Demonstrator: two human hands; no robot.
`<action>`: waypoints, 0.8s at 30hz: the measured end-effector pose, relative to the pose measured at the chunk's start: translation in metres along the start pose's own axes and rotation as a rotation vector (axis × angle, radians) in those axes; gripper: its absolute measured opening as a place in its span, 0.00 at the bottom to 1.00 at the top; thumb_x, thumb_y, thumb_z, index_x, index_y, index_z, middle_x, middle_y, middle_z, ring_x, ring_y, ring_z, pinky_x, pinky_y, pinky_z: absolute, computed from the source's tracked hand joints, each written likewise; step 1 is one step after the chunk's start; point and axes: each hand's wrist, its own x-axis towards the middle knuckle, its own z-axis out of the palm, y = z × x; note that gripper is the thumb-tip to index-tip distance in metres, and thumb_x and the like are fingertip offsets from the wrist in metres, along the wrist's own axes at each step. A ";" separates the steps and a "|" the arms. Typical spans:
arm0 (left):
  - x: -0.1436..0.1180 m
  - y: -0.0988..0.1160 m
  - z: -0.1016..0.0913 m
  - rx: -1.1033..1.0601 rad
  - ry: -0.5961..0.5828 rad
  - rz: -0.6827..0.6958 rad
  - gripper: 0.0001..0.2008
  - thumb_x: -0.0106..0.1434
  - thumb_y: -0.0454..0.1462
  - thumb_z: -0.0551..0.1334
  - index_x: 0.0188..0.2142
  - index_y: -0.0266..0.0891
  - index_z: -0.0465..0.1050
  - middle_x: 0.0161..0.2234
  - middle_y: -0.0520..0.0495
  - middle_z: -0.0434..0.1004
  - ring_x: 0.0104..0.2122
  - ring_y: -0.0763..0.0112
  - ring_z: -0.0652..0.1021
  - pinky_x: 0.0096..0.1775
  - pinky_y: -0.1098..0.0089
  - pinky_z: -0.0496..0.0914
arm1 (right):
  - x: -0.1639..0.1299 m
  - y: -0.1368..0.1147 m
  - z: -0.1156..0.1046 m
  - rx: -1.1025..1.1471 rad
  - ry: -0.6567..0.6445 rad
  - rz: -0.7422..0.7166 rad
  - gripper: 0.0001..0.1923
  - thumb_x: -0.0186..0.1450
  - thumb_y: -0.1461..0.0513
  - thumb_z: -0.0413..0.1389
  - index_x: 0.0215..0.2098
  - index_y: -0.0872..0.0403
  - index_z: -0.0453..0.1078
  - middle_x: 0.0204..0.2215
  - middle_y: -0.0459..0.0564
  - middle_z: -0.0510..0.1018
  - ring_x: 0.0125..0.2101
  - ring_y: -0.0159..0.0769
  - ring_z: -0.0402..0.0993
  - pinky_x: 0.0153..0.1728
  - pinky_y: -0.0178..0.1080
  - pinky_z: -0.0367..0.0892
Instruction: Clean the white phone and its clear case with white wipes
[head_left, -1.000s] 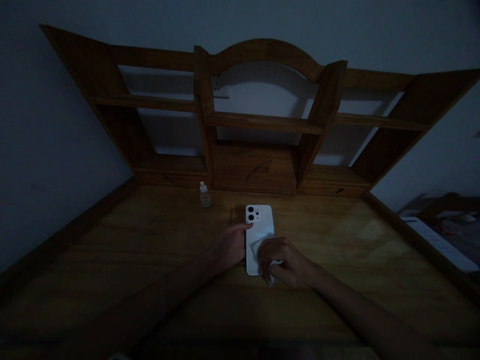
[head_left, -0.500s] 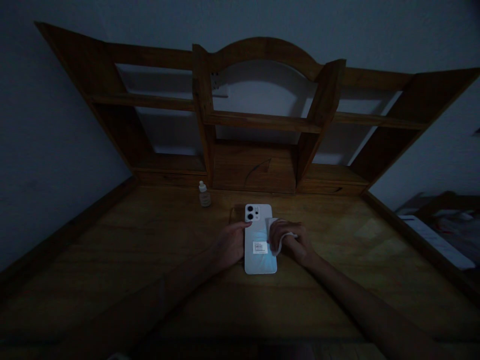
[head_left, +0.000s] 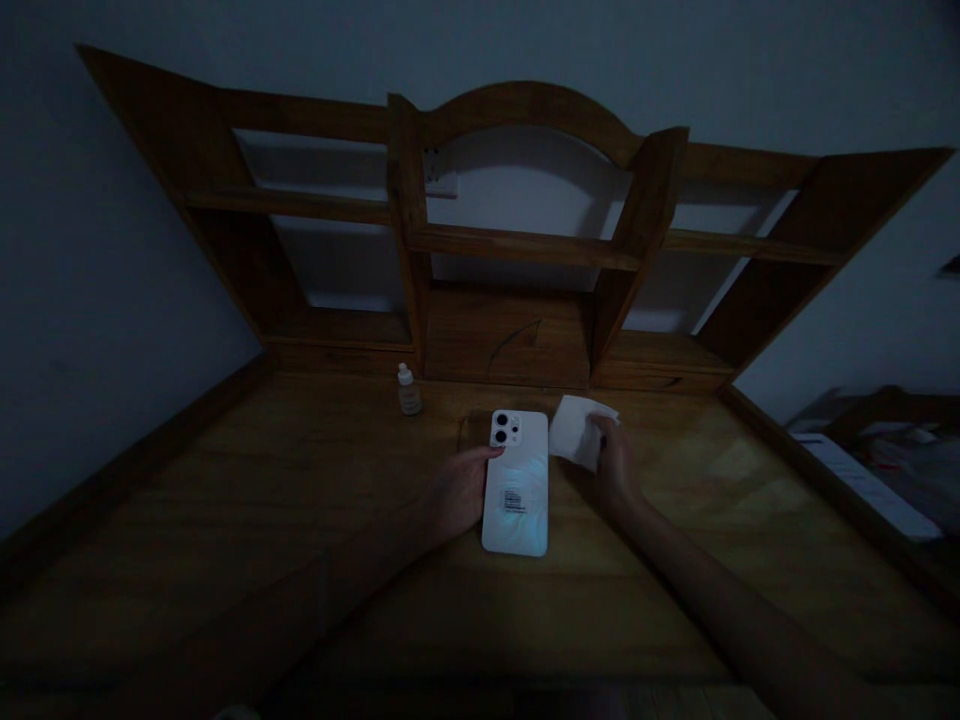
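Observation:
A white smartphone (head_left: 525, 470) shows its back, with the camera lenses at the top left and a small printed label lower down. My left hand (head_left: 459, 492) grips its left edge, the thumb on the back just below the lenses; the other fingers are hidden. Right of the phone, my right hand (head_left: 616, 460) pinches a white wipe (head_left: 576, 432) by its right side. The wipe hangs spread out and apart from the phone.
A small dropper bottle (head_left: 409, 392) with a white cap stands behind and left of the phone. Across the back of the wooden desk (head_left: 300, 480) runs a wooden shelf unit (head_left: 517, 245). A thin cable (head_left: 514, 340) lies in its middle bay.
My right hand has lifted the wipe off the phone's back and moved right and away from me; the crumpled wipe is now spread out. The phone has tilted slightly in my left hand.

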 end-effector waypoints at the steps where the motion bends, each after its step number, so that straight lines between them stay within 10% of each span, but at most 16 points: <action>1: 0.000 0.000 0.000 0.009 0.002 0.000 0.14 0.66 0.35 0.53 0.43 0.29 0.74 0.32 0.42 0.80 0.32 0.64 0.79 0.45 0.63 0.67 | 0.003 0.003 0.000 0.033 0.054 0.045 0.19 0.65 0.47 0.49 0.43 0.51 0.68 0.30 0.46 0.78 0.31 0.41 0.77 0.27 0.41 0.74; 24: -0.001 -0.001 0.001 -0.040 -0.021 0.004 0.11 0.66 0.34 0.55 0.37 0.30 0.75 0.29 0.43 0.80 0.32 0.66 0.78 0.48 0.65 0.64 | 0.000 -0.003 0.010 0.275 0.069 0.204 0.18 0.56 0.52 0.67 0.40 0.53 0.76 0.33 0.50 0.82 0.28 0.38 0.77 0.25 0.36 0.71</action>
